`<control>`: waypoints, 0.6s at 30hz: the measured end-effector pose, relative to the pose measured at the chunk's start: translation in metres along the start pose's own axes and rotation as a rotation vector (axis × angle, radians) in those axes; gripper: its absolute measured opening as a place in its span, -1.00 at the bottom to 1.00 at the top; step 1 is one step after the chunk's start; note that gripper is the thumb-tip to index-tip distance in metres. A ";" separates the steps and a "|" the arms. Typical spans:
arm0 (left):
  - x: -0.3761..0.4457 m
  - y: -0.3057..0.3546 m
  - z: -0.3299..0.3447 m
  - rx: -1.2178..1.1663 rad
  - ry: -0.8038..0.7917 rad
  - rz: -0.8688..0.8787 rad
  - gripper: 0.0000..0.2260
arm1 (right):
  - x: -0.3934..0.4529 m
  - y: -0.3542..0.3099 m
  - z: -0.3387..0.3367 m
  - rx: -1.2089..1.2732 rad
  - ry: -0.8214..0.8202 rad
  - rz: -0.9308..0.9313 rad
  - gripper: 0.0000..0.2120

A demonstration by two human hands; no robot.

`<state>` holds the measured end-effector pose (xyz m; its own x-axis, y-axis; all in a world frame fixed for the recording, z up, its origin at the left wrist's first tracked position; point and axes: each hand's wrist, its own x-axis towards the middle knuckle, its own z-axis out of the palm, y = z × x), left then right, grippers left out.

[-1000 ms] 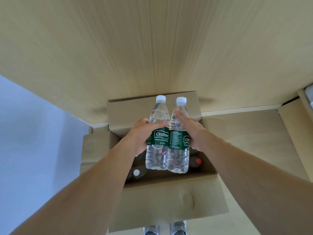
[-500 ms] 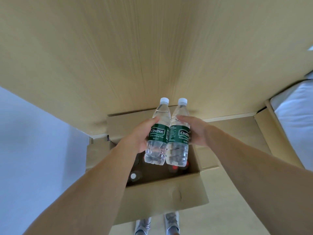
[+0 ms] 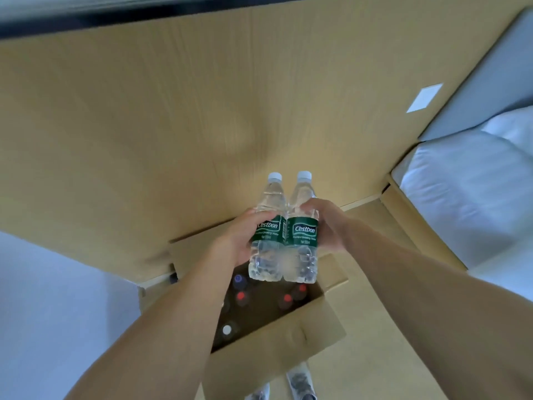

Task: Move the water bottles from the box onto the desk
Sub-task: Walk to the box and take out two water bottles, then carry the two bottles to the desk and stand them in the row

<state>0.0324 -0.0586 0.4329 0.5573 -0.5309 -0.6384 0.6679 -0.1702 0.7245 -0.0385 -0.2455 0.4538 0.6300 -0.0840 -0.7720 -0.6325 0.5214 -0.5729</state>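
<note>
Progress: we hold two bottles lifted clear of the open brown cardboard box (image 3: 277,350), above its far end and in front of the near edge of the pale wood-grain desk (image 3: 178,116); neither stands on the desk yet, and we see no bottle on the visible desk surface
Remaining: we judge that both bottles must go forward and down onto the desk; more caps show inside the box, one white (image 3: 227,329), several red (image 3: 241,296) and one bluish, so more trips may follow, though we cannot tell which of those are water
Left item: clear plastic water bottle with white cap and green label (image 3: 268,226), upright, touching its twin side by side
Right item: matching clear plastic bottle with white cap and green label (image 3: 302,229), upright
Appearance: ribbed transparent bodies, apparently full, caps on, labels facing us
Left hand (image 3: 235,243): fingers wrapped round the left bottle at the label
Right hand (image 3: 328,229): fingers curled round the right bottle at shoulder and label
Surroundings: white bedding (image 3: 461,197) off the desk's right edge
</note>
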 end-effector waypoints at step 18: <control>-0.056 -0.011 0.163 0.336 -0.361 -0.018 -0.59 | -0.160 0.057 -0.104 0.290 0.307 -0.301 -0.43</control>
<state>-0.0865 -0.1618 0.5030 0.3006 -0.7693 -0.5637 0.4465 -0.4088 0.7960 -0.2225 -0.2902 0.5160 0.5759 -0.4895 -0.6548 -0.2653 0.6457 -0.7160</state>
